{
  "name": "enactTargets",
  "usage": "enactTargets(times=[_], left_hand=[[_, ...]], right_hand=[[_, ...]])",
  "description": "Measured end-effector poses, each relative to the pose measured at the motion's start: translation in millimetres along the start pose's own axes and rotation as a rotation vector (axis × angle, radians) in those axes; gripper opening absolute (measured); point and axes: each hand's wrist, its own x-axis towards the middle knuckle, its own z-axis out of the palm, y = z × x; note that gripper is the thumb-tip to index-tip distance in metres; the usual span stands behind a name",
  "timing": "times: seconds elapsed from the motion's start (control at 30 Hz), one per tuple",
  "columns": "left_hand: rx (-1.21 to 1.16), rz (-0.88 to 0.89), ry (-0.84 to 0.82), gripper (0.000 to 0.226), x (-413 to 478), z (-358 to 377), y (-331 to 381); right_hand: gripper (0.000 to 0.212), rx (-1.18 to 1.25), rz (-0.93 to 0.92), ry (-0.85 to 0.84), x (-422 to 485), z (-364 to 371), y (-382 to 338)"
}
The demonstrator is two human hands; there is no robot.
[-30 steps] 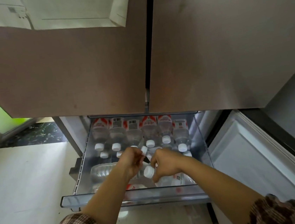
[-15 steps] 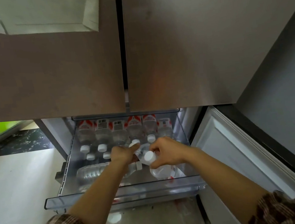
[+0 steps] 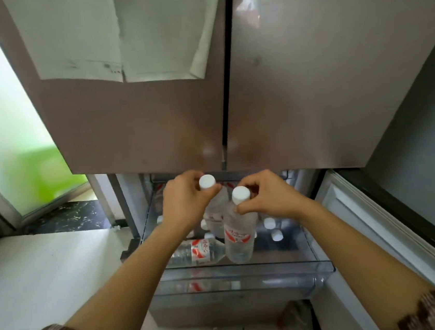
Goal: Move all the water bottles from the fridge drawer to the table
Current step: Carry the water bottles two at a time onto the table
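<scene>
The clear fridge drawer [image 3: 246, 274] stands pulled out below the two closed fridge doors. My left hand [image 3: 185, 201] grips the neck of a water bottle [image 3: 215, 216] with a white cap, held upright above the drawer. My right hand [image 3: 271, 195] pinches the neck of a second water bottle [image 3: 239, 239] with a red and white label, hanging upright beside the first. One more bottle [image 3: 196, 252] lies on its side in the drawer's front left. White caps [image 3: 269, 223] of other bottles show behind my hands; those bottles are mostly hidden.
The brown fridge doors [image 3: 310, 86] hang close overhead, with white paper sheets [image 3: 120, 34] stuck on the left one. An open white panel [image 3: 382, 241] flanks the drawer on the right. Pale floor [image 3: 39, 277] spreads to the left, below a window.
Both hands have lifted their bottles up out of the drawer, from lying low among the others to hanging upright above it. The view has tilted up and moved closer.
</scene>
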Motion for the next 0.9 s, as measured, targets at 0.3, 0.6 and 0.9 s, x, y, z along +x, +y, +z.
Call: enactTargets(times=[0.3,0.6,0.9], left_hand=[[0.019,0.113,0.204,0.023,-52.1,-146.3,-14.1],[0.115,-0.023,0.205,0.016,-178.9,-315.2,-75.2],[0.321,-0.299,0.251,0.021,-327.0,-441.2,-175.8]], right_hand=[[0.026,0.057,-0.191,0.066,-11.3,52.5,-121.5],[0.037,-0.019,-0.364,-0.113,-49.1,191.2,-248.3],[0.022,-0.147,-0.596,-0.438,-82.2,380.0,-354.8]])
